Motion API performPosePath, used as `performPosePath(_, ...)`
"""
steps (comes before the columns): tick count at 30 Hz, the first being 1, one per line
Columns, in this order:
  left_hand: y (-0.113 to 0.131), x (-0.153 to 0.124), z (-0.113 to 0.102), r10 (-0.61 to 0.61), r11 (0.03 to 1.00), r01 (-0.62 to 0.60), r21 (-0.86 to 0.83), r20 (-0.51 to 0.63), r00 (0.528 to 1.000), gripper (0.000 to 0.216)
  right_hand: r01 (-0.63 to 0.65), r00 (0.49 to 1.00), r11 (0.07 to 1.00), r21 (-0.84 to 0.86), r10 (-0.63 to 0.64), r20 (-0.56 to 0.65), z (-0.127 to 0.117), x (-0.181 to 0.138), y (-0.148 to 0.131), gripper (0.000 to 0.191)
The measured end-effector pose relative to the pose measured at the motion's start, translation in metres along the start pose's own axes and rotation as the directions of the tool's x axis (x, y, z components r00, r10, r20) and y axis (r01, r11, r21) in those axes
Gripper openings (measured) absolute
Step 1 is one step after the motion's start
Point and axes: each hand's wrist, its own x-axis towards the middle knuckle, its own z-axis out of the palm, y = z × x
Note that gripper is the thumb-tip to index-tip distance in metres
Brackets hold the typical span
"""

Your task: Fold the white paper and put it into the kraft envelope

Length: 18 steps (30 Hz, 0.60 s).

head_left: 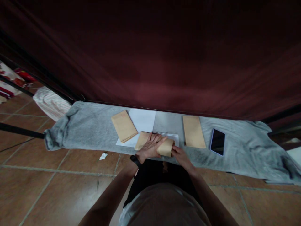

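Got tilted brown paper stack (124,126) at left, overlapping white paper (144,120). Pressing left hand (152,147) flat, fingers spread, on middle brown piece (166,147), atop white paper. Touching its curled right end with right hand (180,156); can't tell if pinched. Seeing brown sheet (194,131), then phone (217,142), on grey cloth (242,144).

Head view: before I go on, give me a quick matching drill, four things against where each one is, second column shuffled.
1. Left hand
2. Phone
3. Right hand
4. White scrap

A. At the right end of the curled brown paper
B. On the tiled floor
C. Spread across the middle of the curled brown paper
D. On the grey cloth, screen dark

Pairs: 1-C, 2-D, 3-A, 4-B
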Motion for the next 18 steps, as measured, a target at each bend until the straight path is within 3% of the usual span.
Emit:
performPosePath(5,0.004,0.0,0.0,0.07,0.997,-0.07,-0.008,-0.01,0.997,0.11,-0.092,0.985,0.98,0.177,0.063,0.161,0.003,0.01,-0.002,0.027)
performPosePath(9,0.01,0.001,-0.009,0.115,0.993,-0.115,0.024,-0.034,0.993,0.103,-0.164,0.978,0.932,0.325,0.109,0.179,0.008,0.013,-0.001,0.033)
performPosePath(15,0.012,0.0,-0.012,0.111,0.994,-0.11,0.01,-0.027,0.993,0.102,-0.199,0.97,0.94,0.276,0.149,0.193,0.02,0.022,0.0,0.031)
performPosePath(18,0.011,0.0,-0.01,0.1,0.995,-0.1,-0.003,-0.031,0.994,0.103,-0.248,0.958,0.91,0.331,0.181,0.221,0.023,0.03,0.002,0.028)
